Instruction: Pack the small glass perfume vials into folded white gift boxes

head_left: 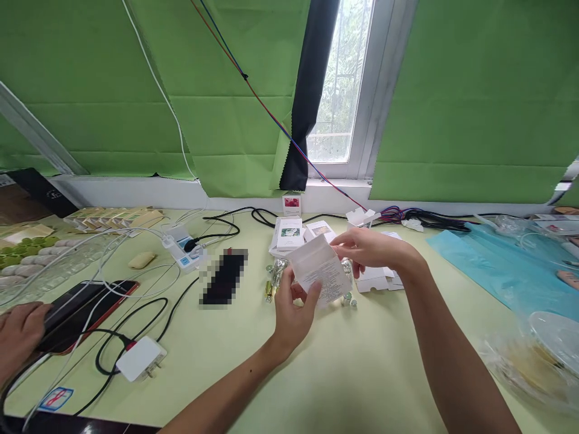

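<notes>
A small white carton (319, 268) with lines of fine print is held up, tilted, above the table. My left hand (294, 316) grips its lower left part, thumb across the printed face. At the carton's upper right edge, my right hand (368, 247) has its thumb and fingers closed on the corner; the fingertips are partly hidden. Behind and below lie silvery wrapped items (279, 270), gold-coloured vials (269, 291) and small capped bottles (347, 299). White boxes with pictures (289, 234) are stacked just beyond, and an opened white box (377, 278) rests under my right wrist.
At far left another person's hand (20, 331) rests by a dark tablet (85, 313). Cables run around a power strip (183, 248) and a white charger (141, 358). A pixelated dark object (224, 277), blue plastic sheet (479, 265) and clear plastic container (554, 337) are on the table.
</notes>
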`<control>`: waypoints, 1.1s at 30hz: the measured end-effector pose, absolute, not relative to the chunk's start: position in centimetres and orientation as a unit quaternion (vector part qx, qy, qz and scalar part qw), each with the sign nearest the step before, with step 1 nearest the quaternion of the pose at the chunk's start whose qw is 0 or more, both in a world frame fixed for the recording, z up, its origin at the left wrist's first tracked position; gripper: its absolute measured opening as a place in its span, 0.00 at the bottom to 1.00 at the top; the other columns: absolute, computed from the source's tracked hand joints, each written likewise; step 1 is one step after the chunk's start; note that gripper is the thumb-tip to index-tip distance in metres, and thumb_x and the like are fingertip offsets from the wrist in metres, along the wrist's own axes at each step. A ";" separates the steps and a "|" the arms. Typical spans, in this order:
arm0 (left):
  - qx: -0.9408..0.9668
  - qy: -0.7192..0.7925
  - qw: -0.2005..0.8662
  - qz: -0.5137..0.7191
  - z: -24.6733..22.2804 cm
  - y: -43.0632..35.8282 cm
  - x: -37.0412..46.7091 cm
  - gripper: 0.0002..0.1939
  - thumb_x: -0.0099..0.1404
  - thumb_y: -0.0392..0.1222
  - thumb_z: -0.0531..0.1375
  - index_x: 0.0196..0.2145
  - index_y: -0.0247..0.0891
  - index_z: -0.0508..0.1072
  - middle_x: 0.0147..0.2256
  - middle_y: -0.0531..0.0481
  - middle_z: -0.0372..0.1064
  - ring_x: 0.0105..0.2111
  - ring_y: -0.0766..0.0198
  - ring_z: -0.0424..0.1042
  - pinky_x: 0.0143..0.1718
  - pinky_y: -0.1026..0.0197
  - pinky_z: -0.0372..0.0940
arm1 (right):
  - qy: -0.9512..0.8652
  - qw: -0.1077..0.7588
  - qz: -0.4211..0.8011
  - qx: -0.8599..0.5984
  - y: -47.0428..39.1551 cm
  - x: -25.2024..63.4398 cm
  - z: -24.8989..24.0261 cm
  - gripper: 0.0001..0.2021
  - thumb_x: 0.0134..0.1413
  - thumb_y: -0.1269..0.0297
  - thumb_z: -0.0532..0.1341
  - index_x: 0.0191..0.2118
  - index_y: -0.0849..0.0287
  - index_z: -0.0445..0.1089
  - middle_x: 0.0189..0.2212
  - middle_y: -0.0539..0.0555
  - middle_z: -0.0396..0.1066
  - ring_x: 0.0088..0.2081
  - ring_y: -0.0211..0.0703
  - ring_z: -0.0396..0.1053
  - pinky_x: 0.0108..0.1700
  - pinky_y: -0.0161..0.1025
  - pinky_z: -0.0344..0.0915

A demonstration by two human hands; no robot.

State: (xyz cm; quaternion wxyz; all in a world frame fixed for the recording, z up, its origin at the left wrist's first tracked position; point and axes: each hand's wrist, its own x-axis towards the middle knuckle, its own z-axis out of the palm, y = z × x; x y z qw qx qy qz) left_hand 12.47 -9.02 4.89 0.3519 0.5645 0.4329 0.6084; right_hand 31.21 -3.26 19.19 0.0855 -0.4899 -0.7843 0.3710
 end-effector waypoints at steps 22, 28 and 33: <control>0.497 0.407 0.468 0.607 5.9 -9.0 12.8 0.34 0.63 0.54 0.66 0.59 0.49 0.53 0.43 0.49 0.74 0.22 0.70 0.73 0.24 0.66 0.71 | -0.772 0.174 0.357 -0.497 -3.8 31.7 19.4 0.16 0.66 0.59 0.59 0.57 0.53 0.66 0.50 0.56 0.76 0.31 0.38 0.77 0.37 0.38 0.72; 0.497 0.400 0.476 0.605 6.0 -9.0 12.8 0.35 0.63 0.55 0.66 0.60 0.49 0.53 0.44 0.48 0.75 0.21 0.71 0.72 0.22 0.69 0.68 | -0.780 0.168 0.346 -0.493 -3.8 31.5 19.4 0.14 0.65 0.62 0.58 0.55 0.53 0.66 0.47 0.55 0.77 0.29 0.37 0.76 0.34 0.36 0.70; 0.501 0.394 0.494 0.591 6.0 -9.1 12.8 0.37 0.63 0.56 0.67 0.61 0.49 0.52 0.43 0.48 0.77 0.21 0.69 0.74 0.25 0.66 0.71 | -0.784 0.161 0.333 -0.500 -3.7 31.4 19.4 0.14 0.66 0.61 0.57 0.55 0.54 0.67 0.45 0.55 0.77 0.27 0.36 0.74 0.33 0.37 0.68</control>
